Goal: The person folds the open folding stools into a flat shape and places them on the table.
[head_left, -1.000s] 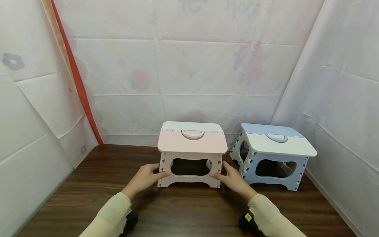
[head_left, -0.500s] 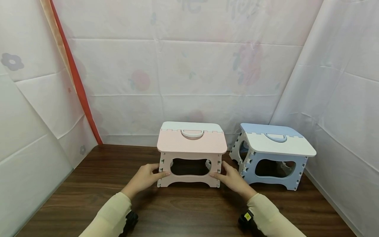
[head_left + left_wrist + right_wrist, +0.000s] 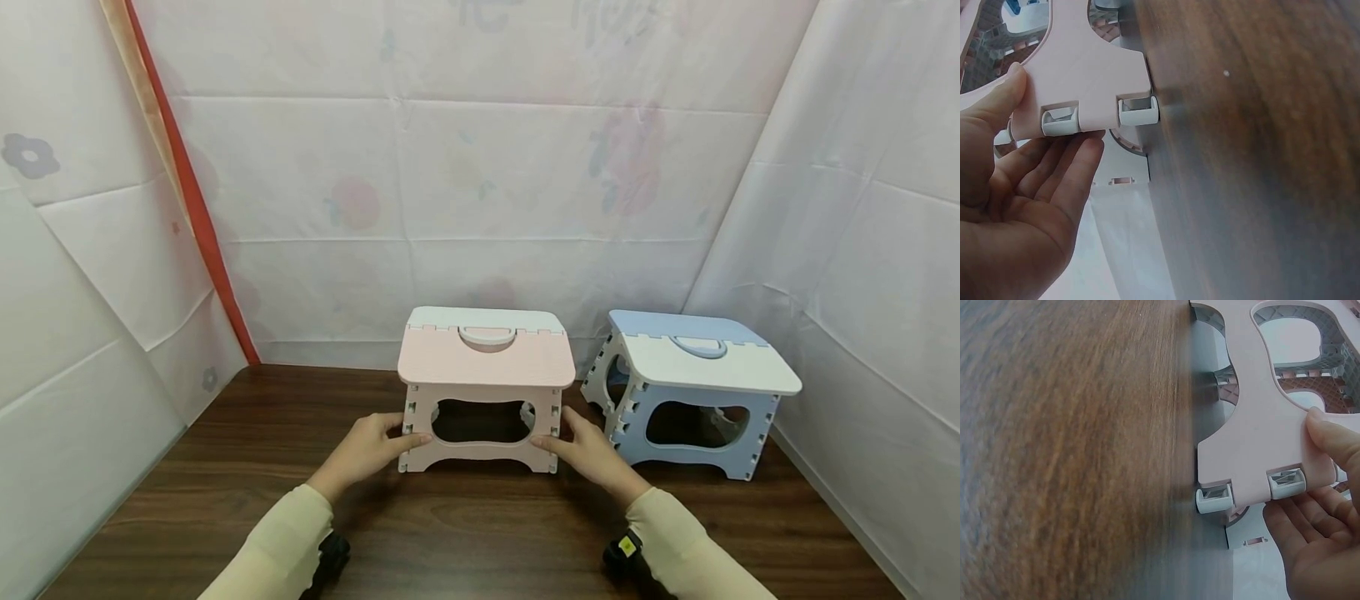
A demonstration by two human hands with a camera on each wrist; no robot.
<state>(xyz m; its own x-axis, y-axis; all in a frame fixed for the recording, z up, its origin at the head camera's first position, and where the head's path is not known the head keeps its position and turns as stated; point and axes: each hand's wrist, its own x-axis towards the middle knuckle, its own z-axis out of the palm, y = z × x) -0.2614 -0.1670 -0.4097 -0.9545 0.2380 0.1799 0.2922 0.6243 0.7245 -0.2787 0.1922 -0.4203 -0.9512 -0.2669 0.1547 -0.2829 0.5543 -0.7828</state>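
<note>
A pink and white folding step stool (image 3: 486,358) stands unfolded and upright on the wooden table, its oval handle at the top. My left hand (image 3: 365,454) grips its left front leg edge, thumb on the pink front panel and fingers behind the side, as the left wrist view shows. On the opposite edge my right hand (image 3: 592,454) pinches the right front leg the same way; in the right wrist view the thumb (image 3: 1329,434) lies on the panel beside the cut-out. The feet appear to rest on the tabletop.
A blue and white folding stool (image 3: 705,367) stands unfolded to the right, angled, close to my right hand. White printed cloth (image 3: 480,208) hangs behind and on both sides of the brown wooden table (image 3: 465,533). A red strip (image 3: 197,200) runs down the left corner.
</note>
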